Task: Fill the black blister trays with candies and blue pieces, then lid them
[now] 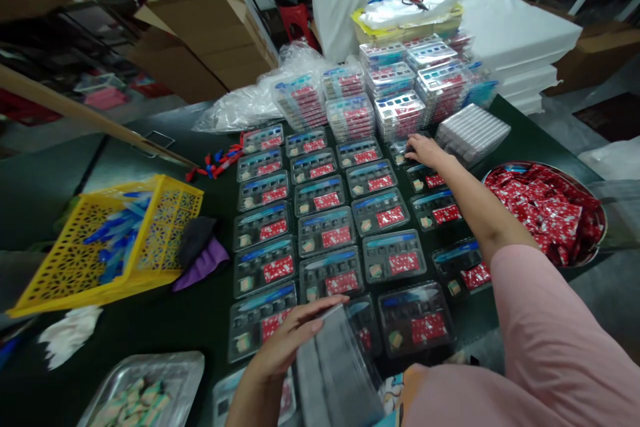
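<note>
My left hand [293, 340] is closed around the side of a stack of clear plastic trays [333, 373], held tilted close to my body. My right arm stretches to the far right of the rows. There my right hand [425, 149] has its fingers bent over a clear plastic tray [399, 152], gripping its edge. Filled trays lie in columns between my hands; one filled tray [393, 255] contains a blue pen, a small pale-green piece and a red patterned packet [403, 263]. The held stack hides part of the nearest trays.
Tall stacks of filled trays [350, 117] stand at the back, beside a ridged tray stack [473, 133]. Right is a round tub [603, 227] of red packets. Left are a yellow basket [165, 213] with blue pens and a metal tray [193, 370] with small pieces.
</note>
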`<state>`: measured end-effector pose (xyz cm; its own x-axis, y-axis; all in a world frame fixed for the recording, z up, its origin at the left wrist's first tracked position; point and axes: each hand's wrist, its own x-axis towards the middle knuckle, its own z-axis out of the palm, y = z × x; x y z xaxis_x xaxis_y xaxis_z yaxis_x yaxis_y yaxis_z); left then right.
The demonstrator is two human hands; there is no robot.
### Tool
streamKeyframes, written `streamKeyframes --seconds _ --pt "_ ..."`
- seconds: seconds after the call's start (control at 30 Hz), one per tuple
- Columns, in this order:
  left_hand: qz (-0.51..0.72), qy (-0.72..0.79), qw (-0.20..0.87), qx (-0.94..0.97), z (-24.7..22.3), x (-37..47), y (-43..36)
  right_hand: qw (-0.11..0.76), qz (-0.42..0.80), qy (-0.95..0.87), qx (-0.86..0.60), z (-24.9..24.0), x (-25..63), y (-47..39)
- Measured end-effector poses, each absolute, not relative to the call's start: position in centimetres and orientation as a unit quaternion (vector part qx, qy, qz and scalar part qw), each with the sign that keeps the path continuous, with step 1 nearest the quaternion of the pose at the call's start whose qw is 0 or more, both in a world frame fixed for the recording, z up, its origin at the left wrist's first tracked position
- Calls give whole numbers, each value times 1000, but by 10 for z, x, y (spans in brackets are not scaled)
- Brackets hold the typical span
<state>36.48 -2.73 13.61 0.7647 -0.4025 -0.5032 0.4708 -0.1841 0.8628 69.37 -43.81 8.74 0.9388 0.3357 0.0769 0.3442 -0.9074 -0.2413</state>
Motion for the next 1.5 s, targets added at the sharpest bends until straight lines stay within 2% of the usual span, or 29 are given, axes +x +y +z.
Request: streamKeyframes --seconds 0.17,0.27,0.4,0.6,0.73,0.8,0.93,1.13,1.33,1.5 --pt "-337 24 637 693 139 364 -28 156 -119 -191 -962 112 677 -431" --pt "-338 14 632 697 139 364 -27 152 -139 -230 -951 132 650 -416" --pt "-341 -4 632 696 136 363 -26 142 -97 -371 -913 141 603 -388" --pt "-337 -18 636 694 141 358 -31 144 29 -520 -841 108 572 -387" --pt "-329 -13 645 689 147 353 -33 102 49 -446 -888 99 572 -412" --pt "-330 -5 651 684 147 350 -32 115 25 -357 -926 100 567 -410" --pt "-330 9 659 676 146 348 -32 186 43 -206 -960 106 547 -368" --pt "-319 4 659 681 149 347 -34 175 73 -61 -980 102 556 -294" --pt "-310 14 675 670 144 344 -27 211 49 -6 -976 77 590 -264" --pt "-320 14 672 668 139 346 -22 157 116 30 -980 80 592 -242"
